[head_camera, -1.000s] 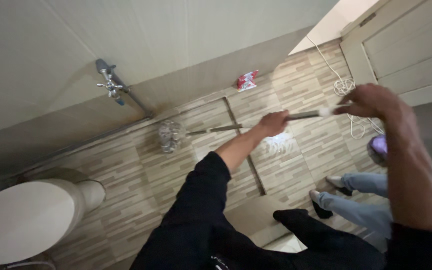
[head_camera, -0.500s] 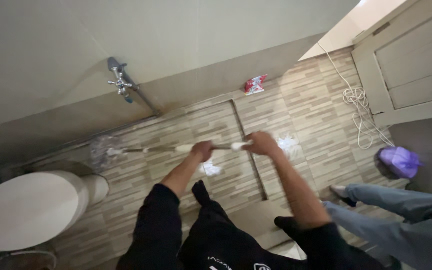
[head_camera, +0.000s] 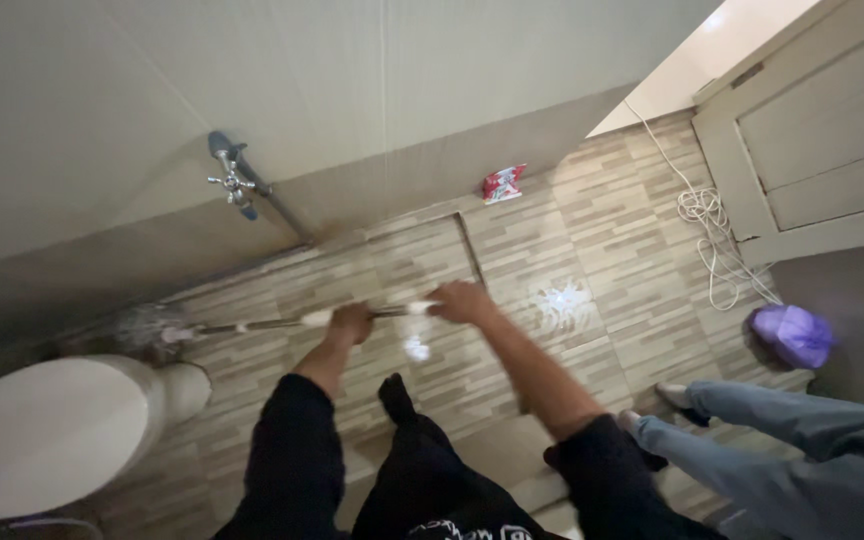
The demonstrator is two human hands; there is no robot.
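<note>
While the tiled floor (head_camera: 602,230) fills most of the view, one white toilet (head_camera: 42,440) sits at eight o'clock and one pale door (head_camera: 822,150) stands at two o'clock. One other person's pair of jean-clad legs (head_camera: 792,440) waits at four o'clock, well apart from the work. Both of the person's own hands are on one long-handled brush (head_camera: 282,323), which lies nearly level across the middle of the frame: the left hand (head_camera: 352,323) is wrapped tight around the shaft, and the right hand (head_camera: 462,300) is curled over the white end of the handle. Its blurred bristle head (head_camera: 147,328) is pushed out to nine o'clock, on the floor where the wall meets it, just beside the toilet's base. By my reckoning this is a scrubbing stroke at the far reach; the next pull would call for steady downward pressure and keeping the head clear of the toilet. Smaller things: one purple bag (head_camera: 795,335) at three o'clock, one loose white cord (head_camera: 712,240) near the door, one wall tap (head_camera: 232,184) at eleven, one red-and-white packet (head_camera: 503,183) at twelve.
</note>
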